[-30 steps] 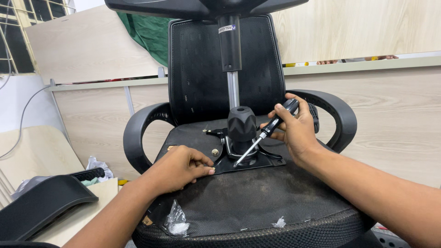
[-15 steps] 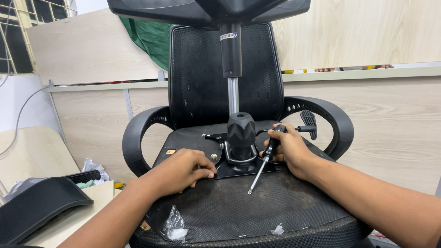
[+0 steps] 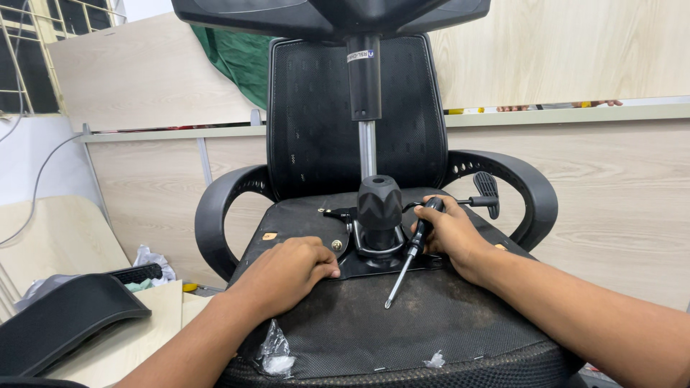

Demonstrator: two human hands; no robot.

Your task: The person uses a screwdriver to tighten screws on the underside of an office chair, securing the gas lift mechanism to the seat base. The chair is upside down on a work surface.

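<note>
Right hand (image 3: pixel 449 233): closed around the black handle of a screwdriver (image 3: pixel 406 262), fingers wrapped and thumb on top. The shaft runs out of the fist toward near-left. Its tip hangs over or rests on the black fabric of the seat underside (image 3: pixel 374 338), clear of any fastener; contact cannot be told.

Left hand (image 3: pixel 287 273): holds nothing, palm down on the seat underside with the fingers loosely curled. The fingertips are at the left edge of the black mechanism plate (image 3: pixel 352 267), just beside a small brass-coloured screw (image 3: pixel 336 245).

The plate lies between the two hands, far of the screwdriver tip. A ribbed black collar (image 3: pixel 379 201) stands on it, with the metal column (image 3: pixel 367 147) rising to the chair base (image 3: pixel 330 14) at the top of the view. A lever with a paddle end (image 3: pixel 487 194) sticks out to the right, past the right hand.

Judgement: the chair is inverted and the work is on the plate's fasteners. The driver is gripped but not engaged, so this reads as a pause between screws. A next move would call for swinging the tip far and left to the screw head and setting the shaft upright, with the left hand steadying the plate.

Surroundings: the armrests (image 3: pixel 215 215) curve up on either side and the backrest (image 3: pixel 316 108) stands at the far side. Scraps of clear plastic (image 3: pixel 273 352) lie on the near edge, and wood panels (image 3: pixel 604 187) stand behind.
</note>
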